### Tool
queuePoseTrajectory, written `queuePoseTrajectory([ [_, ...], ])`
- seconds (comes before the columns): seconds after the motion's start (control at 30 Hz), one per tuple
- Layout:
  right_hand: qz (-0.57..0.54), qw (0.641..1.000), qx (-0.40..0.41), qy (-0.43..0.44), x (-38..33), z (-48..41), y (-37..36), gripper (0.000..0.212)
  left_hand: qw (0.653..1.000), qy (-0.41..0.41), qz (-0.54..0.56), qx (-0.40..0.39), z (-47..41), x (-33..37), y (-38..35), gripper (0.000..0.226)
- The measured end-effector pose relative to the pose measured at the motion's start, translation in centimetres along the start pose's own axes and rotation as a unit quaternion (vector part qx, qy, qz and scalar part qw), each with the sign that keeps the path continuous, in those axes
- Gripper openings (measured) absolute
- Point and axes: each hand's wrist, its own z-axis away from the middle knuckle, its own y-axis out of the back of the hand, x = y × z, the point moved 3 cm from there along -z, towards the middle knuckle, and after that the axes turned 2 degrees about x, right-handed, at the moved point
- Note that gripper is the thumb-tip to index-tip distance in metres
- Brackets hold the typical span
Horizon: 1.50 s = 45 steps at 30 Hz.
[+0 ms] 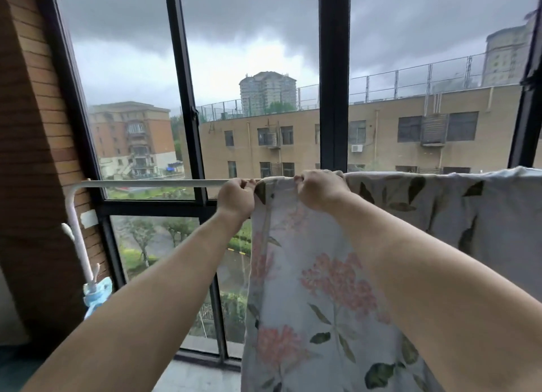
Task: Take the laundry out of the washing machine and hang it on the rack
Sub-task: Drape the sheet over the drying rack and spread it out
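Two hands meet at the top of the white rack rail [152, 183], which runs across in front of the window [334, 98]. The floral cloth [308, 274], pale with pink blooms and green leaves, is draped over that rail and hangs down between the forearms. The left hand [236, 196] has its fingers curled and pinches the cloth's left top corner right at the rail. The right hand [319, 190] grips the top fold a little further along, knuckles up and fingers bent over the bar. Just to the right, a leaf-print cloth [440, 204] is already spread over the same rail, its edge touching or slightly overlapping the floral one. A blue object [96, 295] hangs on the rack's upright at the left. The fabric looks thin, soft and limp, probably damp and so somewhat heavier and clingier than when dry. It will likely bunch where it is pinched, so the best hold is along the top fold near the corners, drawing them apart toward the bare stretch of rail on the left.
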Motion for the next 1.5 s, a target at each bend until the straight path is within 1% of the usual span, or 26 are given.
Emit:
queuePoseTrajectory([
  [0.07, 0.006, 1.0, -0.02, -0.021, 0.5, -0.4, -0.1, 0.041, 0.989, -0.111, -0.082, 0.047, 0.6, 0.3, -0.3, 0.018],
  [0.1, 0.007, 0.999, -0.032, -0.025, 0.5, -0.5, -0.1, 0.04, 0.974, -0.183, -0.11, 0.071, 1.1, 0.6, -0.3, 0.017],
  [0.17, 0.015, 0.999, -0.038, -0.021, 0.4, -0.6, -0.2, 0.038, 0.936, -0.304, -0.164, 0.065, 2.2, 1.1, -0.9, 0.032],
  [0.2, 0.017, 0.999, -0.036, -0.017, 0.3, -0.7, -0.3, 0.038, 0.916, -0.337, -0.209, 0.049, 2.5, 1.2, -1.4, 0.042],
  [0.23, 0.016, 0.999, -0.037, -0.016, 0.1, -0.7, -0.4, 0.038, 0.898, -0.356, -0.253, 0.041, 2.6, 1.3, -1.9, 0.048],
  [0.27, 0.015, 0.999, -0.037, -0.015, -0.1, -0.6, -0.5, 0.038, 0.885, -0.363, -0.289, 0.038, 2.8, 1.5, -2.3, 0.05],
  [0.3, 0.01, 0.999, -0.037, -0.017, -0.1, -0.7, -0.6, 0.039, 0.876, -0.365, -0.312, 0.041, 2.8, 1.8, -2.7, 0.044],
  [0.37, 0.0, 0.999, -0.041, -0.021, 0.0, -0.9, -0.6, 0.041, 0.859, -0.369, -0.349, 0.055, 2.9, 2.6, -2.9, 0.022],
  [0.4, -0.003, 0.999, -0.041, -0.023, 0.1, -0.9, -0.5, 0.042, 0.848, -0.372, -0.373, 0.059, 2.8, 2.9, -2.9, 0.017],
  [0.47, -0.008, 0.999, -0.036, -0.024, 0.7, -1.0, -0.5, 0.042, 0.827, -0.379, -0.413, 0.051, 2.6, 3.4, -3.1, 0.018],
  [0.5, -0.01, 0.999, -0.033, -0.025, 1.0, -1.1, -0.5, 0.042, 0.829, -0.38, -0.409, 0.047, 2.3, 3.8, -3.0, 0.018],
  [0.53, -0.01, 0.999, -0.032, -0.025, 1.1, -1.1, -0.4, 0.041, 0.841, -0.372, -0.39, 0.044, 1.9, 4.2, -2.7, 0.018],
  [0.6, -0.013, 0.999, -0.036, -0.028, 1.2, -1.1, -0.4, 0.039, 0.882, -0.318, -0.344, 0.038, 0.6, 5.1, -2.5, 0.02],
  [0.67, -0.015, 0.999, -0.045, -0.024, 1.0, -1.0, -0.2, 0.037, 0.928, -0.21, -0.307, 0.031, -1.2, 5.6, -2.2, 0.023],
  [0.73, -0.021, 0.998, -0.048, -0.025, 0.9, -1.1, -0.2, 0.039, 0.957, -0.099, -0.272, 0.016, -3.2, 5.5, -1.7, 0.022],
  [0.8, -0.017, 0.998, -0.047, -0.023, 0.8, -1.2, -0.2, 0.041, 0.968, -0.035, -0.25, 0.009, -4.8, 5.3, -0.8, 0.02],
  [0.93, -0.014, 0.999, -0.045, -0.024, 0.4, -1.0, -0.4, 0.041, 0.974, 0.019, -0.224, 0.032, -6.8, 3.6, 1.0, 0.022],
  [1.03, -0.022, 0.998, -0.055, -0.035, 0.0, -1.4, -0.2, 0.041, 0.975, 0.063, -0.213, -0.007, -7.5, 2.6, 1.5, 0.029],
  [1.07, -0.024, 0.998, -0.052, -0.037, 0.0, -1.5, 0.0, 0.042, 0.972, 0.058, -0.229, -0.007, -7.6, 2.6, 1.7, 0.028],
  [1.1, -0.019, 0.998, -0.046, -0.033, 0.0, -1.5, 0.0, 0.045, 0.967, 0.037, -0.253, -0.014, -7.5, 2.7, 1.8, 0.032],
  [1.13, -0.011, 0.999, -0.043, -0.031, 0.2, -1.4, 0.2, 0.047, 0.965, 0.018, -0.261, -0.029, -7.4, 3.1, 1.7, 0.044],
  [1.17, -0.003, 0.998, -0.046, -0.029, -0.7, -1.5, -0.6, 0.049, 0.963, 0.017, -0.261, -0.064, -7.4, 2.4, 2.4, 0.051],
  [1.2, 0.007, 0.999, -0.039, -0.028, -0.7, -1.5, -0.7, 0.05, 0.962, 0.011, -0.255, -0.096, -7.3, 2.4, 2.3, 0.052],
  [1.27, 0.018, 0.999, -0.033, -0.037, -0.3, -1.3, -0.7, 0.051, 0.95, -0.01, -0.279, -0.138, -6.9, 2.5, 2.2, 0.046],
  [1.4, 0.034, 0.998, -0.033, -0.05, -0.5, -1.6, -0.7, 0.056, 0.931, -0.091, -0.334, -0.115, -7.6, 3.3, 2.8, 0.032],
  [1.5, 0.046, 0.998, -0.025, -0.041, -1.0, -1.4, -1.0, 0.057, 0.915, -0.115, -0.365, -0.13, -7.7, 3.0, 2.7, 0.036],
])
